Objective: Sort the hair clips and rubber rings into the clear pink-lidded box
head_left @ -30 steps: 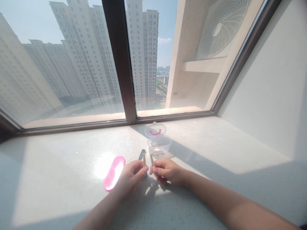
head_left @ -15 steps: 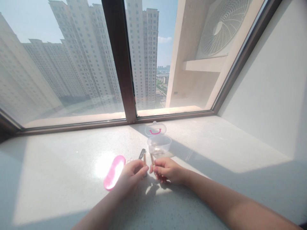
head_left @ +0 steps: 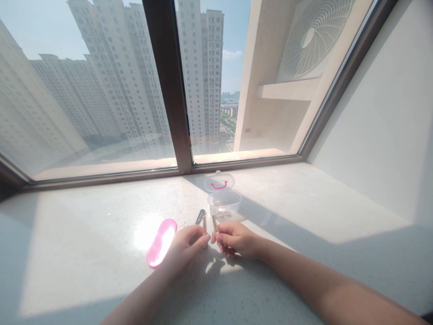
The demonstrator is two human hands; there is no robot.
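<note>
Gold-toned slim pieces upright in pinching hands (head_left: 238, 239), knuckles near each other, forearms angled inward

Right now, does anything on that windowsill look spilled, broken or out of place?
Nothing stands out. The clear box sits upright, lid open; the white patch by the pink item looks like glare, not a spill.

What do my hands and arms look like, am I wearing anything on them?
Your left hand and right hand are bare: no gloves, rings or watch show. The left forearm and right forearm look uncovered. I can't tell if the dark patch in the lower right corner is a sleeve.
</note>
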